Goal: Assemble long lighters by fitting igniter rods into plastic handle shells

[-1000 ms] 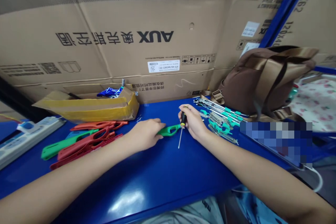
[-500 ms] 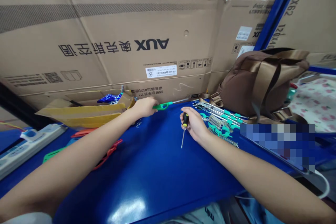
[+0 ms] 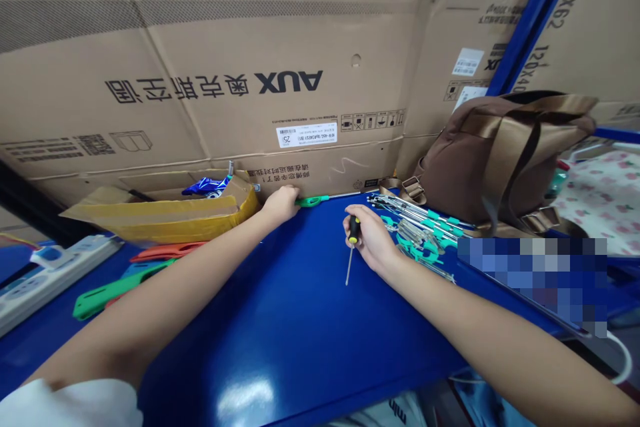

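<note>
Two bare hands work well apart over a glossy blue surface [image 3: 280,327]. The left hand [image 3: 283,205], at the far edge, is curled around one end of a green-handled tool [image 3: 313,201], whose thin metal rod points right along the foot of a large cardboard wall [image 3: 220,33] printed with upside-down lettering. The right hand [image 3: 373,237], nearer the middle, is closed on the black and yellow handle of a screwdriver [image 3: 354,229], its slim shaft slanting down toward the viewer. Just right of that hand lies a heap of metal rods with teal parts [image 3: 435,221]; behind the heap sits a brown bag [image 3: 475,153]. To the left, an open carton with yellow tape [image 3: 170,221] holds a shiny blue packet [image 3: 206,186]. In front of the carton lie a red casing [image 3: 165,252] and a green casing [image 3: 100,297], partly hidden by the left forearm, with a white power strip [image 3: 55,287] beside them.
</note>
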Demonstrator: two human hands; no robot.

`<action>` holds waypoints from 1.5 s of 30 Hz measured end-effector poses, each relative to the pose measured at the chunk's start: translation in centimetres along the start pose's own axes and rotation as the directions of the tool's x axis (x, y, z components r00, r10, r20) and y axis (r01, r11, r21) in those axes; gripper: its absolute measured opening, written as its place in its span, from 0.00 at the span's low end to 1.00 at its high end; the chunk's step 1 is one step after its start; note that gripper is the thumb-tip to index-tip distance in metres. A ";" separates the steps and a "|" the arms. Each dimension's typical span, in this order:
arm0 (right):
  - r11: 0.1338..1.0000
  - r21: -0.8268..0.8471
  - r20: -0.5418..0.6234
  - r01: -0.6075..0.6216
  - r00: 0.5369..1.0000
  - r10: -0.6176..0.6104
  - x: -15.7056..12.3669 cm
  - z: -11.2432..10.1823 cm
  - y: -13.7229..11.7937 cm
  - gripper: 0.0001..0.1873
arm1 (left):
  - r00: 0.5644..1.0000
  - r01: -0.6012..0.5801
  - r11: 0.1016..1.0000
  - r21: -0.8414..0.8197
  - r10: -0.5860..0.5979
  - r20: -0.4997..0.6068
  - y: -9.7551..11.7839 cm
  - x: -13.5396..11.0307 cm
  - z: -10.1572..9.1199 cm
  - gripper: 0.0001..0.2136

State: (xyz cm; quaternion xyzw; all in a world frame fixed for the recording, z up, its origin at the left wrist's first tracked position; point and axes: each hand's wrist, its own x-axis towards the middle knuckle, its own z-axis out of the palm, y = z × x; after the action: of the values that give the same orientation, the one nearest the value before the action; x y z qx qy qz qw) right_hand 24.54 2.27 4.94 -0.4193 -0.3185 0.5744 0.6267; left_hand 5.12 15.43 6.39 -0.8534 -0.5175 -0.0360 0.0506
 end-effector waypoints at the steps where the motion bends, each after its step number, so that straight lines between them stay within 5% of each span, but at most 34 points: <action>1: 1.000 0.005 -0.005 -0.003 1.000 0.003 0.0 0.0 0.0 0.11 | 1.000 0.006 1.000 -0.008 -0.006 -0.014 0.1 -0.1 0.1 0.16; 7: 0.996 0.081 -0.084 0.030 0.996 -0.023 0.7 -0.3 0.4 0.10 | 0.991 -0.041 0.997 -0.059 0.033 -0.130 2.3 -2.4 -0.9 0.11; 12: 0.991 0.086 -0.117 0.105 0.989 -0.094 2.5 -1.4 -1.1 0.08 | 0.972 -0.141 0.984 -0.104 0.118 -0.204 3.9 -8.5 -1.6 0.16; 20: 0.912 -0.301 -0.079 0.277 0.946 -0.313 5.7 -4.9 -4.3 0.21 | 0.977 -0.189 0.942 -0.278 0.150 -0.153 2.1 -18.8 -0.5 0.12; 26: 0.537 -0.770 0.058 0.344 0.877 -0.477 6.2 -6.8 -4.4 0.14 | 0.982 -0.165 0.932 -0.324 0.123 -0.146 0.5 -20.3 -0.6 0.12; 34: 0.048 -0.934 0.305 0.354 0.862 -0.405 6.9 -8.3 -3.8 0.06 | 0.984 -0.159 0.943 -0.292 0.126 -0.128 0.2 -20.4 -0.8 0.11; 40: -0.162 -0.930 0.366 0.330 0.868 -0.336 7.7 -9.0 -2.1 0.08 | 0.988 -0.131 0.974 -0.183 0.113 -0.109 0.3 -20.2 -0.9 0.10; 45: -0.232 -0.904 0.422 0.360 0.840 -0.342 7.4 -8.5 -2.5 0.13 | 0.999 0.028 0.996 0.087 -0.031 0.032 0.9 -20.8 -2.6 0.10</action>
State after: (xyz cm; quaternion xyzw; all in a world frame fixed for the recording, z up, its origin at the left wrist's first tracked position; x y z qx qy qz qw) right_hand 34.14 8.25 2.79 -0.6248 -0.7405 -0.0519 0.2421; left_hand -3.70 -3.55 6.56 -0.8432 -0.5319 -0.0001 0.0784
